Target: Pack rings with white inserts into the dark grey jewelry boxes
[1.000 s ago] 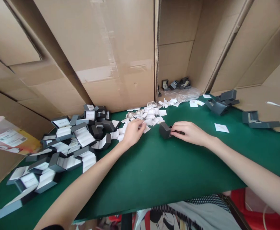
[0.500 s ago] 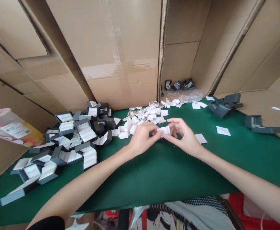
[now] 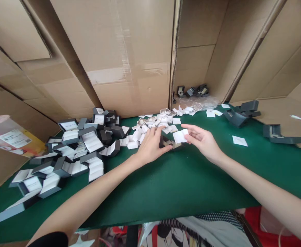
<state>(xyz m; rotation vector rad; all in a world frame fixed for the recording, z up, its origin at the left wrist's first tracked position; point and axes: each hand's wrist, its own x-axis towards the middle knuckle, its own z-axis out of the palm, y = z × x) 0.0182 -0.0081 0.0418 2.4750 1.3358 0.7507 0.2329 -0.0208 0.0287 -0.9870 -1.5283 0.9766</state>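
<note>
My left hand rests on the green table with its fingers closed around a small dark grey box, which stands open. My right hand is just to the right of the box and pinches a small white paper card between thumb and fingers, a little above the box. Behind both hands lies a scatter of white paper pieces.
A heap of open grey boxes with white inserts covers the table's left. More grey boxes lie at the right, a loose white card near them. Cardboard walls enclose the back. A plastic packet sits far left.
The hands have come apart. My right hand has drawn the white card away to the right, and the small grey box now shows under my left hand's fingers.
</note>
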